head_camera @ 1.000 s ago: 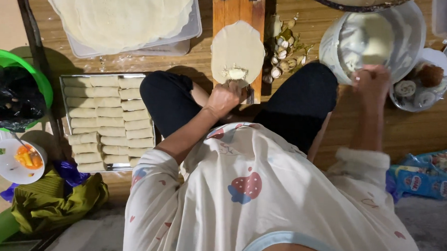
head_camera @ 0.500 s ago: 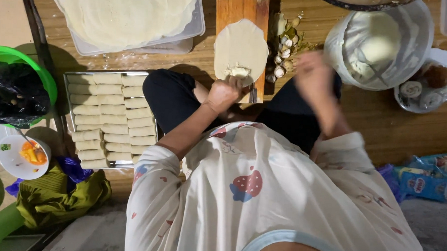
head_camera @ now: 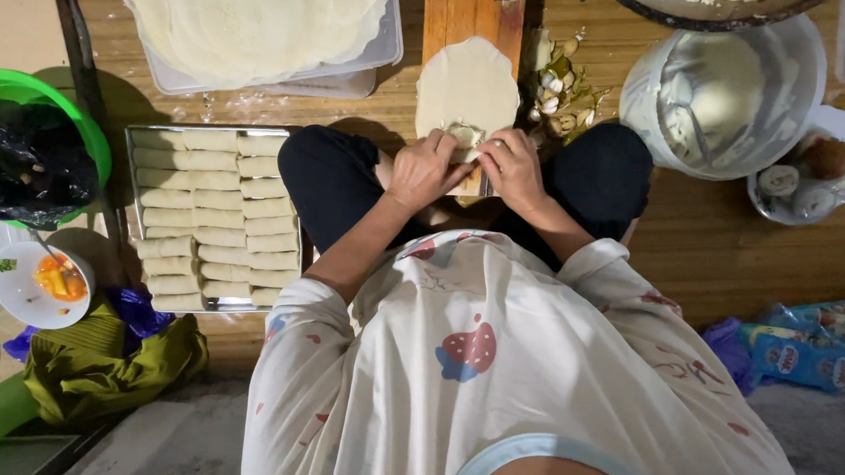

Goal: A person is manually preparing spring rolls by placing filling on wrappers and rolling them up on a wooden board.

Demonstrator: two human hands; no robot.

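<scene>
Wooden plank flooring [head_camera: 722, 239] is running across the upper part of the view, showing a warm brown grain under even light. It is giving way to a grey, bare-looking floor surface [head_camera: 181, 435] along the bottom edge. A dark narrow bar [head_camera: 83, 85] is crossing the planks at the left, and soft shadows are lying on the wood beside the objects standing there.
</scene>
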